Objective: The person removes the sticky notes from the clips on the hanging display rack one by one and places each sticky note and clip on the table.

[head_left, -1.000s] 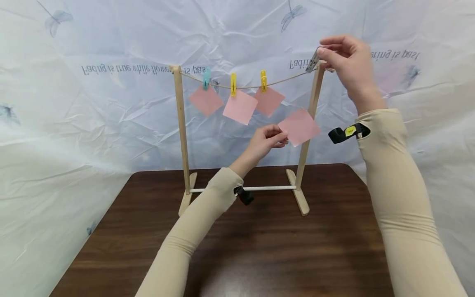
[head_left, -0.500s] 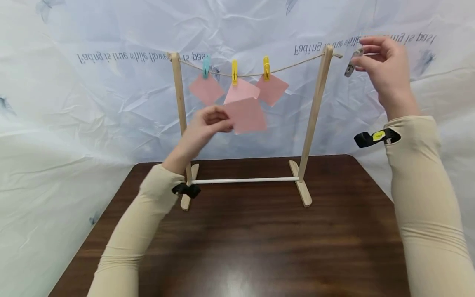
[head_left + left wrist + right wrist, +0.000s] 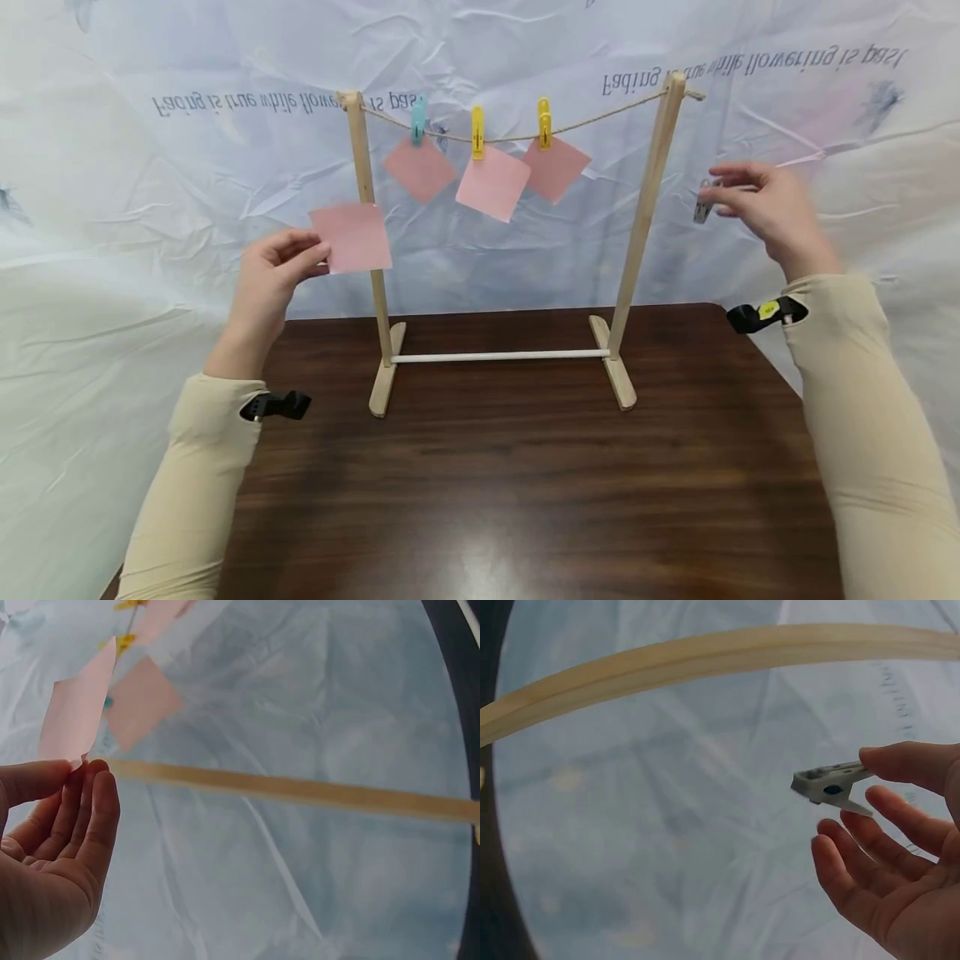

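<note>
My left hand (image 3: 266, 287) pinches a pink square of paper (image 3: 352, 240) by its edge, in front of the rack's left post (image 3: 362, 167). Thumb and fingertips meet at one corner of that paper in the left wrist view. To the right of the right post (image 3: 648, 208), my right hand (image 3: 772, 212) holds a grey clothespin (image 3: 829, 784) between thumb and fingers, apart from the rope. On the sagging rope (image 3: 607, 115) hang three pink squares, held by a teal clothespin (image 3: 418, 123) and two yellow clothespins (image 3: 477, 133).
The wooden rack stands on a dark brown table (image 3: 480, 467), its feet joined by a white rod (image 3: 498, 356). Behind it hangs a wrinkled pale sheet (image 3: 480, 275) with printed lettering. Along the rope's right part, bare cord runs up to the right post.
My left hand has carried the pink paper from near the right post leftward to the left post. My right hand has moved off the rope, rightward and then down, with the grey clothespin.
</note>
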Motion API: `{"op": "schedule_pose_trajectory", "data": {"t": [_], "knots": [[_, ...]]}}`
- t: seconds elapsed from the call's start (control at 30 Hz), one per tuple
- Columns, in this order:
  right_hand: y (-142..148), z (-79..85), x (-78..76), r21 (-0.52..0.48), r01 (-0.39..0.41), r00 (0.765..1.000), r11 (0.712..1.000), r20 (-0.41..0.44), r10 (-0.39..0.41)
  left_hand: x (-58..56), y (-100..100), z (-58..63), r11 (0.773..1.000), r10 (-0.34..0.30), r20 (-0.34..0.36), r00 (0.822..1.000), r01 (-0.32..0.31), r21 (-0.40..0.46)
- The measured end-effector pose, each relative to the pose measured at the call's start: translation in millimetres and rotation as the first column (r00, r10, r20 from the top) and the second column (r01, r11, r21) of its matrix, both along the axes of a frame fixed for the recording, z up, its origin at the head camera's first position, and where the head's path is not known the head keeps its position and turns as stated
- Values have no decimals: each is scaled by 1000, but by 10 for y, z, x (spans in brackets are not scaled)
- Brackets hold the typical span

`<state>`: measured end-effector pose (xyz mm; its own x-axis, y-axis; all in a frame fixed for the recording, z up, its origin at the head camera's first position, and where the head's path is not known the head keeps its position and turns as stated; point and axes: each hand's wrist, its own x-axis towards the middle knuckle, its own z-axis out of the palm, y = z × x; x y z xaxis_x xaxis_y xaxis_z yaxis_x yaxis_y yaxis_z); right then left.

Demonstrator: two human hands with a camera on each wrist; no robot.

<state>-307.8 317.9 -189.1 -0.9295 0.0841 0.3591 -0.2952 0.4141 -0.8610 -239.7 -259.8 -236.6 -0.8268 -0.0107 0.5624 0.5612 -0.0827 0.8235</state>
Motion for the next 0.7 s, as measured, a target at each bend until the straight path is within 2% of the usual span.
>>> {"op": "schedule_pose_trajectory", "data": {"t": [0.13,0.27,0.37,0.5,0.7], "knots": [[86,-246,-53,88,-13,994,996,106,4,-40,-210,-195,997,74,68,995,-73,-23],[160,-563,-122,152,-29,989,988,149,6,-121,-389,-428,988,151,169,974,-143,-58],[197,-787,-163,183,-23,987,983,159,-7,-169,-507,-591,971,229,232,946,-206,-119],[234,-1037,-178,192,-30,987,981,163,-1,-228,-654,-780,936,332,284,900,-275,-221],[272,-1341,-180,236,-28,976,971,216,-25,-360,-816,-1066,882,421,346,838,-290,-372]]}}
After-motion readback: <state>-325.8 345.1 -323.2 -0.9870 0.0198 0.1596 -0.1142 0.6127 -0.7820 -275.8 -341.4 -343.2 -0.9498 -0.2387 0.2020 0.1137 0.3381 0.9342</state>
